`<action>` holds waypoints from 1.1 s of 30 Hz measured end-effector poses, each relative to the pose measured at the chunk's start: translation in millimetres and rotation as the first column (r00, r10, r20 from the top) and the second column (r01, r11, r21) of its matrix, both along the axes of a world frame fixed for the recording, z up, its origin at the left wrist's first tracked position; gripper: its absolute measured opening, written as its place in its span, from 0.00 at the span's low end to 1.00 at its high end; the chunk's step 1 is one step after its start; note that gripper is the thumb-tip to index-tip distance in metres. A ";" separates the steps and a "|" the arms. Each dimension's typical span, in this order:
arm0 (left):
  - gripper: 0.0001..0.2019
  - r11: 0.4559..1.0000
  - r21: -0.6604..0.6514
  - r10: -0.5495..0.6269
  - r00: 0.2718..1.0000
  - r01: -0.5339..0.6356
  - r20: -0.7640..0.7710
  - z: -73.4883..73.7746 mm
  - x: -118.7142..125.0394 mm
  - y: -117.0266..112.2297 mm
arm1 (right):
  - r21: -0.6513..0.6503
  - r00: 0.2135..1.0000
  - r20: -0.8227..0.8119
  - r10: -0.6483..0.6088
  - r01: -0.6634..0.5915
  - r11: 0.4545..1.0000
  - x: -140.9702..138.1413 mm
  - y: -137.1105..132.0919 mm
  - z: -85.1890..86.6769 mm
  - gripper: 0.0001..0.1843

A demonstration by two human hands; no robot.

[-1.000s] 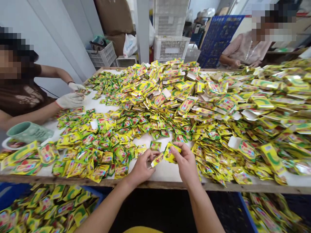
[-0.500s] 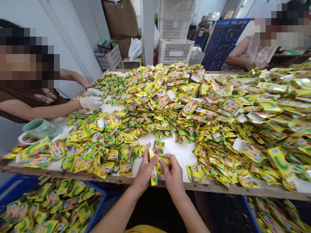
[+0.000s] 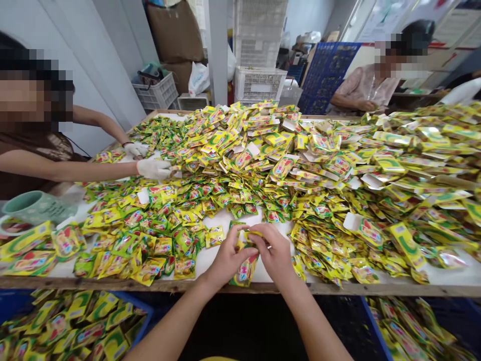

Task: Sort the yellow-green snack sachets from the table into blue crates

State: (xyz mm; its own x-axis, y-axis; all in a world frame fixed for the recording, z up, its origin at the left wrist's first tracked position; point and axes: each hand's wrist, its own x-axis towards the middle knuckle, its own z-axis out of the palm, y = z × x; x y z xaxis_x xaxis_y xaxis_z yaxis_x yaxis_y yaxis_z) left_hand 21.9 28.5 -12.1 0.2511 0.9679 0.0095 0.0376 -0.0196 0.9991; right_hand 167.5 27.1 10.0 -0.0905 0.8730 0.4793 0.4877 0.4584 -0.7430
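My left hand (image 3: 230, 254) is closed round a small yellow-and-green carton (image 3: 245, 273), its printed face turned up, near the table's front edge. My right hand (image 3: 275, 251) is at the carton's top end, its fingers pinching a small yellow sachet (image 3: 256, 234) that they partly cover. Whether the sachet is inside the carton's opening I cannot tell. Just beyond my fingers lies a green sachet (image 3: 236, 223), partly hidden by the left hand. Another yellow sachet (image 3: 214, 236) rests on the white tabletop to the left.
Loose sachets (image 3: 184, 240) and a heap of cartons (image 3: 263, 130) cover much of the table. A co-worker's gloved hand (image 3: 154, 169) reaches in from the left, beside a green mug (image 3: 41, 206). Blue crates (image 3: 145, 321) of cartons stand below. Another person (image 3: 361, 90) sits at the back right.
The carton has turned from its narrow side to its printed face, and my right hand has moved to its top end. The co-worker's gloved hand has reached further right. The view has shifted.
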 end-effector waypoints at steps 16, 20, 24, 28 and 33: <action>0.12 0.989 -0.132 -0.072 0.994 0.061 -0.078 -4.2 -31.9 -30.8 | -0.337 0.898 0.359 0.254 -0.129 0.933 -7.4 -12.0 29.7 0.13; 0.12 0.985 -0.153 -0.068 0.995 0.079 0.075 -9.5 -38.3 -35.1 | -0.230 0.871 0.361 0.333 -0.263 0.937 -14.8 -14.3 27.5 0.12; 0.14 0.966 -0.218 -0.098 0.975 0.142 0.198 -11.0 -43.8 -37.5 | -0.188 0.888 0.338 0.311 -0.260 0.947 -8.7 -15.4 31.1 0.12; 0.15 0.968 -0.207 -0.099 0.972 0.144 0.213 -8.1 -45.6 -38.6 | -0.074 0.866 0.395 0.308 -0.304 0.950 -9.7 -11.8 35.8 0.13; 0.15 0.972 -0.193 -0.100 0.980 0.133 0.171 -7.1 -47.0 -40.2 | -0.247 0.808 0.385 0.446 -0.376 0.893 -15.3 -8.7 41.9 0.13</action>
State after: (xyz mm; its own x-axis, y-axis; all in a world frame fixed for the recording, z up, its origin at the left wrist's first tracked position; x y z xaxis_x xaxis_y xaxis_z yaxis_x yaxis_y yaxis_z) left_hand -25.1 -11.8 -19.3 0.3732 0.9179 -0.1346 -0.1125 0.1888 0.9756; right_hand 152.3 18.4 51.9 -0.6186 0.7658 0.1759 0.5590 0.5863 -0.5863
